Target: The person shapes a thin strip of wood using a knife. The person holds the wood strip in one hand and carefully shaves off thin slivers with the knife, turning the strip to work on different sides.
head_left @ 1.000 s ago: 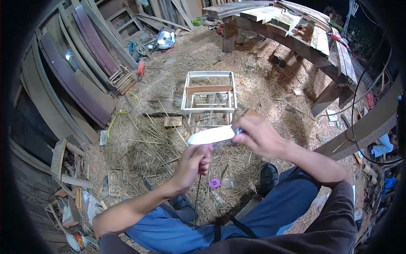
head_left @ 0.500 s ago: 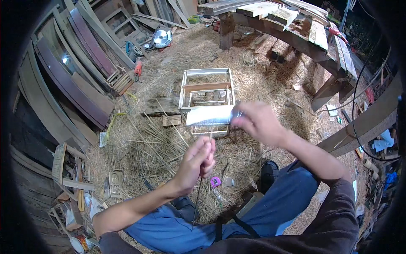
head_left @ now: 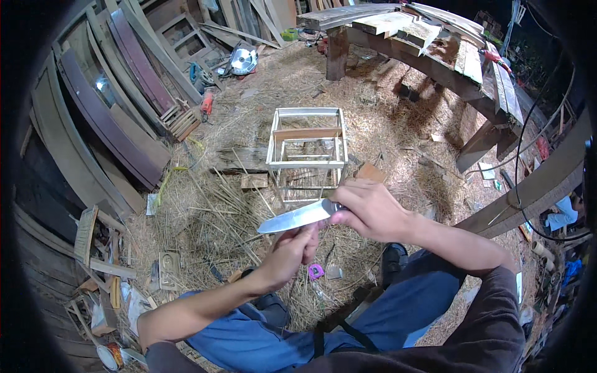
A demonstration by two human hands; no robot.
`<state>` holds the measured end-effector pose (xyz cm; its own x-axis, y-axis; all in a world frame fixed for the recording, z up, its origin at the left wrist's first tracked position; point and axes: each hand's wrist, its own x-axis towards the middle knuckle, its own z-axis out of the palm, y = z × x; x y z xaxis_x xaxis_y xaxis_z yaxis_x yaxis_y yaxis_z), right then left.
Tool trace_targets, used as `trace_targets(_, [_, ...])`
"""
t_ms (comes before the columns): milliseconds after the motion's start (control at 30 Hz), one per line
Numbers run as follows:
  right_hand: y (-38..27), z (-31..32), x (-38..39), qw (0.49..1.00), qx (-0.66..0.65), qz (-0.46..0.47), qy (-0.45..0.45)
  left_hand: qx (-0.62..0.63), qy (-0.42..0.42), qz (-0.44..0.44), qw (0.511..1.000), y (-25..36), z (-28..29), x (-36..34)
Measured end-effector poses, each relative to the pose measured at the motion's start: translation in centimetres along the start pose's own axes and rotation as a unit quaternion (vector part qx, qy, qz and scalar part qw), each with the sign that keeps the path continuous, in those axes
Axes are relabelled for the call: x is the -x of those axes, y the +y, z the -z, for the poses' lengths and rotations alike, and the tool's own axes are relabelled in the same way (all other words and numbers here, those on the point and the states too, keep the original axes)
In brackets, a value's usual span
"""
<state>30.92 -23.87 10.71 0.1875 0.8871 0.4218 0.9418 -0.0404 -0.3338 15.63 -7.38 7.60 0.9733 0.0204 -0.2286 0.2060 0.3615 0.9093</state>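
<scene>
My right hand [head_left: 373, 211] is closed round the handle of a knife [head_left: 295, 217]. Its broad, shiny blade points left, flat and level across the front of my body. Just beneath the blade is my left hand [head_left: 289, 258], fingers pinched together on a thin stick. The blade and my fingers hide most of that stick, so I cannot tell whether the edge touches it. Beyond the knife stands a slatted frame of pale wood [head_left: 308, 165] with a brown crossbar, upright on the ground.
Thin split sticks [head_left: 221, 205] and shavings litter the ground. A pink tape measure [head_left: 316, 271] lies between my feet. A circular saw [head_left: 242, 59] and a red power tool [head_left: 206, 102] rest at the far left. A heavy workbench [head_left: 423, 50] holding boards stands far right.
My right hand has brought the knife down and nearer to me, from above the left hand to right over its fingers. The left hand has stayed nearly in place, still closed.
</scene>
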Motion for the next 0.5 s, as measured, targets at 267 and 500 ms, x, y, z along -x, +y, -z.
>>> trace_targets(267, [2.6, 1.0, 0.1, 0.997, 0.049, -0.046, 0.032, 0.031, 0.010, -0.027, 0.999, 1.2, -0.4, -0.3])
trace_targets(500, [5.7, 2.4, 1.8, 0.943, 0.080, -0.286, 0.151, -0.025, -0.021, -0.037, 0.999, 1.0, -1.1, 0.4])
